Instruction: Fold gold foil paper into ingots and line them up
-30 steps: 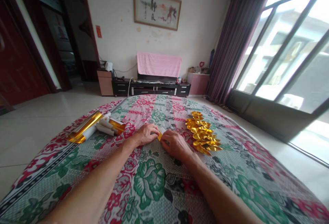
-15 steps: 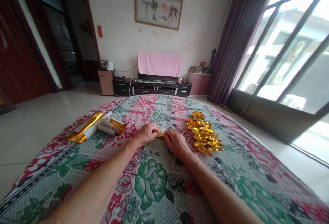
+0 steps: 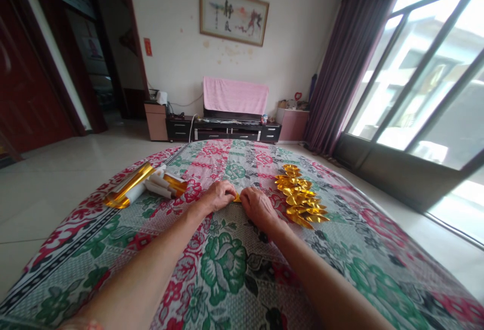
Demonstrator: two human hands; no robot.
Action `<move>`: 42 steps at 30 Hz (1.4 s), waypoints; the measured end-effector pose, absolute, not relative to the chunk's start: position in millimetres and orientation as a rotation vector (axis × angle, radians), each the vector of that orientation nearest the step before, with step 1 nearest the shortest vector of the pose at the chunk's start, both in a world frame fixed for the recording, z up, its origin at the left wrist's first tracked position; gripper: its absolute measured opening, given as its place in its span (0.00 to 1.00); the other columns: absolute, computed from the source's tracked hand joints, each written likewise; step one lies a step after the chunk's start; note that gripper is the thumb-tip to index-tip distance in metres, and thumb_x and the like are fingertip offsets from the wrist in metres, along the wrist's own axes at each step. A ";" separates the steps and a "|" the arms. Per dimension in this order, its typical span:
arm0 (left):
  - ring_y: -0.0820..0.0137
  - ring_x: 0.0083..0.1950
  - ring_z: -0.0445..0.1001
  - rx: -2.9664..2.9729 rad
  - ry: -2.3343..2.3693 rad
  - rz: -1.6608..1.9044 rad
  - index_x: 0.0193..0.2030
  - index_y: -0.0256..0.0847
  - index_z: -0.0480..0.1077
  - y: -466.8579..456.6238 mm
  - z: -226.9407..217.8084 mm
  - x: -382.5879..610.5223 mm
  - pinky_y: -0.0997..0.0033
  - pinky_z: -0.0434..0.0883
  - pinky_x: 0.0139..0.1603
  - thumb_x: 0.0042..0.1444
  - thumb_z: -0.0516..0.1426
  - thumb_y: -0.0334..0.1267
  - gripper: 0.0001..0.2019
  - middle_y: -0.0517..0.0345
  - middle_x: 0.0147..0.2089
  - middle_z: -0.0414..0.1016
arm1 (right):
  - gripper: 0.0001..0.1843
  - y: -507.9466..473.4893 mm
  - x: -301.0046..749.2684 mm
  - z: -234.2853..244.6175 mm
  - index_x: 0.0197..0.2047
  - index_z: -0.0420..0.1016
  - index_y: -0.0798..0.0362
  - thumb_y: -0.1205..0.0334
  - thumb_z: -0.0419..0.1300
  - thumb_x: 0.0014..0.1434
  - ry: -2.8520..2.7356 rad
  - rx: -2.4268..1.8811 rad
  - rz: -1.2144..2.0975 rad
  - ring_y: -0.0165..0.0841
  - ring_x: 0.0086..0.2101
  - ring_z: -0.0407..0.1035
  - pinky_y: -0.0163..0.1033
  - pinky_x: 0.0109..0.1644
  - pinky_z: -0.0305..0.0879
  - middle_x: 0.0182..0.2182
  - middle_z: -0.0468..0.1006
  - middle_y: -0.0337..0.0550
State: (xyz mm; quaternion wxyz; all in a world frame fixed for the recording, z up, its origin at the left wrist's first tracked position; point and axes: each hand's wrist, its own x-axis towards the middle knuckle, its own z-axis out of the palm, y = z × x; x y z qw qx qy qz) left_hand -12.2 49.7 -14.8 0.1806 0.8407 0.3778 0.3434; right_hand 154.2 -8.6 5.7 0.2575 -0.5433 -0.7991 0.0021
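Between my two hands, a small piece of gold foil paper point(image 3: 237, 198) lies low over the flowered cloth, mostly covered by fingers. My left hand point(image 3: 221, 195) pinches its left side with closed fingers. On the other side, my right hand point(image 3: 257, 206) is curled closed on its right end. To the right of my right hand stands a row of folded gold paper pieces point(image 3: 300, 194) with pointed ends. Rolled sheets of gold and white foil paper point(image 3: 138, 183) lie left of my left hand.
The flowered cloth point(image 3: 223, 267) covers the broad surface under my arms. Beyond its far edge is a low black cabinet point(image 3: 214, 134) with a pink towel point(image 3: 235, 94) over something on top. A purple curtain point(image 3: 340, 62) and windows are at the right.
The white part of the paper that showed between my hands is no longer visible; only gold shows now. Both hands stay almost in the same place.
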 end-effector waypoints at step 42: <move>0.71 0.39 0.73 2.406 1.040 0.966 0.27 0.38 0.76 48.2 -13.0 -13.2 0.73 0.69 0.44 0.46 0.54 0.28 0.08 0.54 0.36 0.77 | 0.11 -6.6 181.2 -5.6 0.35 0.79 0.48 0.69 0.60 0.48 -2.210 -1.073 0.233 0.33 0.41 0.66 0.40 0.50 0.60 0.42 0.71 0.42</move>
